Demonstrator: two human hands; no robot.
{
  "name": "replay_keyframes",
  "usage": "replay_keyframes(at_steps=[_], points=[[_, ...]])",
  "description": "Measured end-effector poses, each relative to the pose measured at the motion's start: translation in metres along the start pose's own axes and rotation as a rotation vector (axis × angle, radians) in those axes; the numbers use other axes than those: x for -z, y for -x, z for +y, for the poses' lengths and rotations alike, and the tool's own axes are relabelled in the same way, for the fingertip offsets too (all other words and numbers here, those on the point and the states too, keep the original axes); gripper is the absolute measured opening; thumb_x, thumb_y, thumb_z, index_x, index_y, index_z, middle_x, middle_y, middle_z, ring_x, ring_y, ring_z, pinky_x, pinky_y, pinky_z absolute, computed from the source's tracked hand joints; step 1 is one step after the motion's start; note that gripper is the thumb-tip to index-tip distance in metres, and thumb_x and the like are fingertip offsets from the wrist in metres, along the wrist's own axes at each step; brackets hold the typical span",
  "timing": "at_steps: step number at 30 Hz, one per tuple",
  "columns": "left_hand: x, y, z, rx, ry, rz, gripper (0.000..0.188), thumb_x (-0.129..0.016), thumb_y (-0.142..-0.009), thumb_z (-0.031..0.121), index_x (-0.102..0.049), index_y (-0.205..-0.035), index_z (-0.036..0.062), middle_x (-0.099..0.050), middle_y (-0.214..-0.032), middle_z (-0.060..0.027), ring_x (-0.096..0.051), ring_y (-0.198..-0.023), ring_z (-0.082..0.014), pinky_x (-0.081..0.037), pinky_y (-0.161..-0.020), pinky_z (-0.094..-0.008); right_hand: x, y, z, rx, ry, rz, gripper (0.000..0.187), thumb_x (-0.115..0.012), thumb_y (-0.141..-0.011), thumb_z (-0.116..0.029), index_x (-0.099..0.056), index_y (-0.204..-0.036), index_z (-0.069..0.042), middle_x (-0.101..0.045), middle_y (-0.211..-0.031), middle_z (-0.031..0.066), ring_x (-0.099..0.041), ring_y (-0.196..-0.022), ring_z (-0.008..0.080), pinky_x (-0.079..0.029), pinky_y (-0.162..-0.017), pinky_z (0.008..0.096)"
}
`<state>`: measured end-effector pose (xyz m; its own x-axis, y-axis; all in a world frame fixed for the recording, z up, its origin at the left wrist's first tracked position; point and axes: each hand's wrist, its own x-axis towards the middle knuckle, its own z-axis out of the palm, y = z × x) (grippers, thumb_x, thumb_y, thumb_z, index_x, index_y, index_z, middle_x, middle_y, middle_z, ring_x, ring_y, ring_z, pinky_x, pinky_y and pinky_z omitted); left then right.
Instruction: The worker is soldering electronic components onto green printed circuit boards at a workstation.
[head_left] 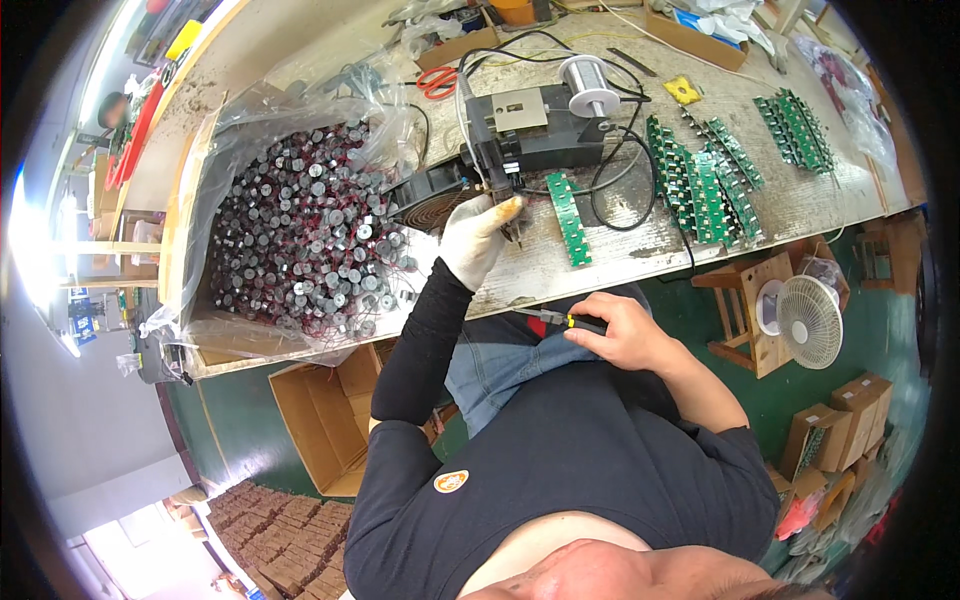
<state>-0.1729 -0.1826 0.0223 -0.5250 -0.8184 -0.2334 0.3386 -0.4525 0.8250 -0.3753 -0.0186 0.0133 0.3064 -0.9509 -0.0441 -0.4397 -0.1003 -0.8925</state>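
Observation:
My left hand [474, 240], in a white glove with stained fingertips, is raised at the bench's front edge, just below the head of a black soldering machine [548, 140]. Its fingers are closed; what they pinch is too small and dark to make out. A green circuit board strip [569, 220] lies flat to the right of that hand. Over my lap, my bare right hand [625, 332] grips a slim screwdriver-like tool [585, 323] with a black and yellow handle, its thin metal end pointing left. A spool of solder wire [589, 88] sits on the machine.
Left of the machine, a plastic-lined box [185, 235] holds many small round metal parts with red wires. A black fan [430, 190] stands between them. More green boards [705, 190] lie to the right, and black cables [655, 180] loop across the bench. Red-handled scissors [436, 82] lie behind.

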Motion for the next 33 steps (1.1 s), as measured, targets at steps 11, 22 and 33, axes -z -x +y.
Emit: replay_keyframes(at_steps=[11, 22, 33], points=[[0.012, 0.012, -0.001, -0.029, -0.027, -0.098, 0.042, -0.061, -0.092, 0.021, -0.055, -0.123, -0.0065, -0.062, -0.118, -0.0106, -0.054, -0.111, -0.0176, -0.038, -0.098, -0.0315, -0.008, 0.003, -0.002, -0.060, -0.013, -0.093, 0.037, -0.067, -0.085, -0.036, -0.068, -0.102, -0.003, -0.064, -0.091, 0.0155, -0.063, -0.082, 0.0331, -0.050, -0.073, 0.0397], [0.016, 0.000, -0.003, -0.020, -0.100, -0.045, 0.035, -0.066, -0.090, 0.021, -0.061, -0.111, -0.0069, -0.066, -0.105, -0.0095, -0.059, -0.098, -0.0157, -0.042, -0.090, -0.0289, -0.006, 0.003, -0.005, -0.082, 0.002, -0.117, 0.038, -0.067, -0.085, -0.037, -0.067, -0.103, -0.003, -0.064, -0.094, 0.0161, -0.063, -0.086, 0.0336, -0.050, -0.074, 0.0402], [0.039, 0.133, -0.017, -0.266, -0.638, 0.492, 0.050, -0.066, -0.092, 0.027, -0.052, -0.127, -0.0057, -0.063, -0.115, -0.0152, -0.061, -0.100, -0.0204, -0.047, -0.088, -0.0314, 0.039, 0.022, -0.004, -0.041, -0.159, -0.109, 0.037, -0.072, -0.083, -0.030, -0.067, -0.103, 0.000, -0.067, -0.094, 0.0151, -0.065, -0.087, 0.0278, -0.050, -0.076, 0.0349]])
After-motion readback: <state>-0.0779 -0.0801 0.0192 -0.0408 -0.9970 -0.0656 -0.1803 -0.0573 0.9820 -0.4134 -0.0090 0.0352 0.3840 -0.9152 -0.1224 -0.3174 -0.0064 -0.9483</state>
